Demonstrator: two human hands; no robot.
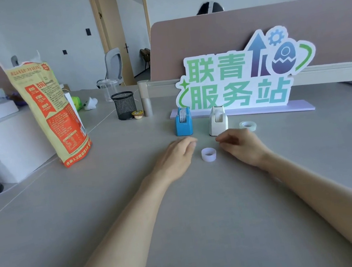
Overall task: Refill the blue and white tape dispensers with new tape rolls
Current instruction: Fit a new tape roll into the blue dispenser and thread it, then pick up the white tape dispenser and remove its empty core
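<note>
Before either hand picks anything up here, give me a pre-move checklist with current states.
1. Both hands empty: left hand and right hand rest on the desk: ok.
2. Blue dispenser upright: ok.
3. White dispenser upright: ok.
4. Purple ring lies free between the hands: ok.
5. Clear tape roll lies beside the white dispenser: ok.
6. Blue dispenser already holds a full roll: cannot tell.

- Two tape dispensers stand on the bench (204, 209) at frame centre: one (183, 122) left, the other (217, 120) right.
- A sign (244, 75) stands behind them.
- A small ring (208, 154) lies between the left hand (177, 156) and right hand (242, 146).
- A tape roll (247, 125) lies right of the dispensers.
- A bag (53, 112) stands at left.
</note>
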